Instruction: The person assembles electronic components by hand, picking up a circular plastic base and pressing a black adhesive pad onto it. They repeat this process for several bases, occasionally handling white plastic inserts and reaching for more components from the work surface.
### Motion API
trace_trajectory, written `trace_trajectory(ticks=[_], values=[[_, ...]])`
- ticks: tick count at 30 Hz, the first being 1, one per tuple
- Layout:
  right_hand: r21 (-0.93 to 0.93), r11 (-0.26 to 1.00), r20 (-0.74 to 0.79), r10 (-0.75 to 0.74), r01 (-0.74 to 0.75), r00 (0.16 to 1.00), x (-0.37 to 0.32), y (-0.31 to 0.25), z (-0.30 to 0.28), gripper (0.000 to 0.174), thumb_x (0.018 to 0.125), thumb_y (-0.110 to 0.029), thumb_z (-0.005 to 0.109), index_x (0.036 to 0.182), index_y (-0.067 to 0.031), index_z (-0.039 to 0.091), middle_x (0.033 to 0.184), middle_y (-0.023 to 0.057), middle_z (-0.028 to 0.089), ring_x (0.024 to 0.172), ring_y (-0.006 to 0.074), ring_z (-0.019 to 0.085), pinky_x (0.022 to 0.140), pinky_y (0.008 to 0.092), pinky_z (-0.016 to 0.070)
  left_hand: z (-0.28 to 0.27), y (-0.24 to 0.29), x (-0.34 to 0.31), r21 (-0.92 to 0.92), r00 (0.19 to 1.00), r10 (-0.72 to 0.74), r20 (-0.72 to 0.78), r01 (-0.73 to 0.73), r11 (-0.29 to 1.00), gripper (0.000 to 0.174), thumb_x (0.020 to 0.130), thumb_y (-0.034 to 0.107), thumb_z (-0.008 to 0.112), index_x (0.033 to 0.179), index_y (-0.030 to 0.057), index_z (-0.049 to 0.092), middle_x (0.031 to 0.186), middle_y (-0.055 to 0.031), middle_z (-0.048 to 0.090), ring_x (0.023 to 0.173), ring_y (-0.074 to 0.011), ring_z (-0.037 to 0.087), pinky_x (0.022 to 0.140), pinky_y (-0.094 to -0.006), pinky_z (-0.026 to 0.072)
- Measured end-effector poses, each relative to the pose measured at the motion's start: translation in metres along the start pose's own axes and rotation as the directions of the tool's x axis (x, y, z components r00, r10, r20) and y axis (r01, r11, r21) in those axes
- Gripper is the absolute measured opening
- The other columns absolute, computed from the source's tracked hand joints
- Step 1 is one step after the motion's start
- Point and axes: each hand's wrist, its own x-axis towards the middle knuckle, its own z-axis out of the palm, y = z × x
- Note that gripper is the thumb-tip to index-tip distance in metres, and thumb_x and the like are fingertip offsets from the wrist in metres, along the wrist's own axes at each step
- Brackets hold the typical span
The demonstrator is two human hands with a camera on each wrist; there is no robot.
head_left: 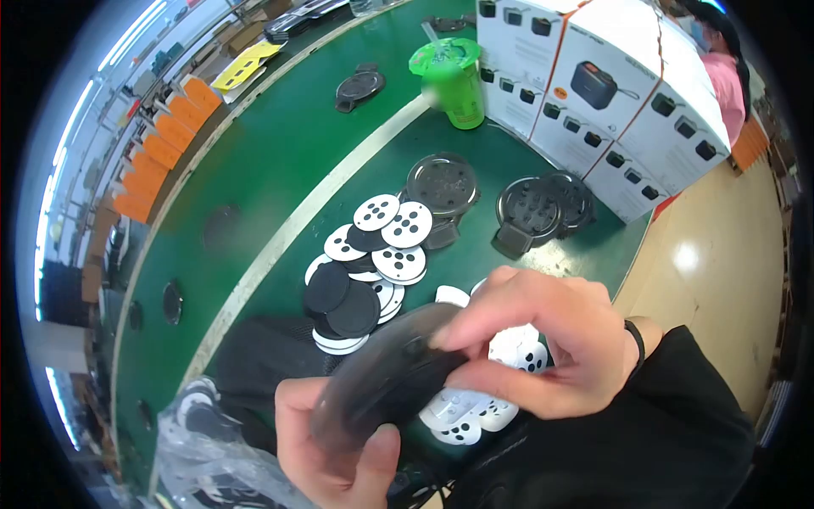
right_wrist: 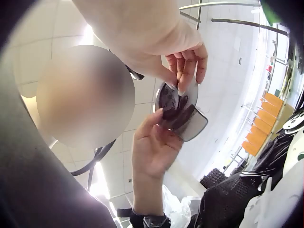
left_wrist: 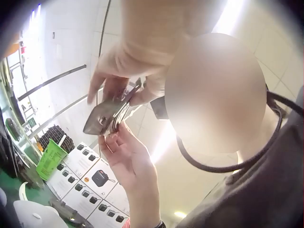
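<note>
A dark, glossy round plastic part point(head_left: 365, 382) with a flat tab is held up over the lap. My left hand point(head_left: 335, 471) grips its lower left edge, thumb on the near face. At the opposite side my right hand point(head_left: 555, 348) pinches with thumb and forefinger at the inner face; in the right wrist view its fingertips point(right_wrist: 183, 88) press on the dark disc inside the part point(right_wrist: 194, 126). Behind the hands lies a pile of white discs point(head_left: 407, 225) with dark holes and plain black discs point(head_left: 353, 310). More white pieces point(head_left: 458, 430) lie partly hidden below my right hand.
Similar dark round parts point(head_left: 443, 187) sit on the green table point(head_left: 280, 153), with two overlapping ones point(head_left: 530, 208) to the right. A green cup point(head_left: 458, 89) with a straw stands beside stacked white boxes point(head_left: 593, 85). Clear plastic bagging point(head_left: 203, 450) is at lower left. Another person point(head_left: 723, 85) is behind the boxes.
</note>
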Motion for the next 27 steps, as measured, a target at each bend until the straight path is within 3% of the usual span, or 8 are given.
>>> trace_trajectory(ticks=[2,5,9,14,20,24,27], values=[[0.168,0.979,-0.093,0.129,-0.112,0.987,-0.001,-0.006,0.005,0.034,0.069,0.008,0.072,0.096,0.0042,0.052,0.083,0.0108,0.059,0.065,0.0136,0.060,0.056,0.0232,0.0464,0.001,-0.001,0.004,-0.109,0.997,-0.072,-0.023,0.069,0.992,0.059,0.070,0.007,0.060,0.123,-0.0089,0.038,0.116,-0.0206,0.052,0.107,-0.0266,0.053,0.096,-0.0365,0.0380],[0.101,0.988,-0.078,0.121,-0.113,0.990,0.001,-0.007,-0.001,0.040,0.067,0.010,0.073,0.097,0.0013,0.049,0.082,0.0078,0.056,0.063,0.0113,0.059,0.052,0.0213,0.0461,0.006,-0.002,0.008,-0.172,0.994,-0.108,-0.033,0.100,0.980,0.063,0.069,0.007,0.058,0.126,-0.0106,0.035,0.115,-0.0220,0.052,0.106,-0.0292,0.053,0.097,-0.0379,0.0369],[0.025,0.987,-0.084,0.163,-0.162,0.983,0.005,-0.009,0.000,0.036,0.068,0.007,0.072,0.094,-0.0010,0.050,0.082,0.0069,0.055,0.060,0.0122,0.058,0.050,0.0222,0.0460,0.010,-0.009,0.006,-0.106,0.996,0.006,-0.094,-0.016,0.994,0.061,0.070,0.006,0.059,0.125,-0.0106,0.036,0.116,-0.0225,0.050,0.107,-0.0305,0.052,0.097,-0.0387,0.0370],[-0.162,0.972,-0.055,0.166,-0.173,0.985,0.009,-0.011,0.002,0.032,0.070,0.001,0.070,0.091,-0.0041,0.048,0.072,0.0054,0.053,0.056,0.0170,0.057,0.047,0.0264,0.0445,0.010,-0.011,-0.002,-0.071,0.991,0.039,-0.125,-0.048,0.996,0.059,0.071,0.004,0.060,0.123,-0.0096,0.037,0.115,-0.0214,0.051,0.107,-0.0302,0.051,0.097,-0.0397,0.0365],[-0.453,0.875,0.060,0.221,-0.171,0.973,0.017,-0.011,0.005,0.027,0.072,-0.005,0.067,0.088,-0.0079,0.046,0.060,0.0036,0.051,0.051,0.0226,0.055,0.043,0.0316,0.0427,0.013,-0.013,0.000,-0.037,0.997,-0.052,-0.064,0.050,0.998,0.060,0.072,0.001,0.056,0.126,-0.0097,0.033,0.116,-0.0214,0.050,0.110,-0.0289,0.050,0.099,-0.0394,0.0349],[-0.381,0.920,0.173,0.168,-0.091,0.970,0.026,-0.002,-0.010,0.027,0.073,-0.009,0.067,0.086,-0.0092,0.042,0.054,0.0037,0.049,0.046,0.0266,0.054,0.042,0.0350,0.0419,0.009,-0.015,0.006,-0.325,0.999,-0.038,-0.035,0.025,0.945,0.061,0.074,0.002,0.057,0.128,-0.0111,0.030,0.120,-0.0225,0.048,0.112,-0.0302,0.049,0.098,-0.0391,0.0356],[-0.406,0.911,0.269,0.190,-0.068,0.944,0.035,-0.003,-0.014,0.023,0.079,-0.015,0.065,0.082,-0.0077,0.043,0.051,0.0039,0.047,0.044,0.0204,0.054,0.040,0.0327,0.0401,0.005,-0.012,0.005,-0.479,0.979,-0.200,-0.035,0.160,0.863,0.061,0.075,0.007,0.060,0.127,-0.0108,0.032,0.118,-0.0217,0.050,0.110,-0.0299,0.050,0.096,-0.0379,0.0377]])
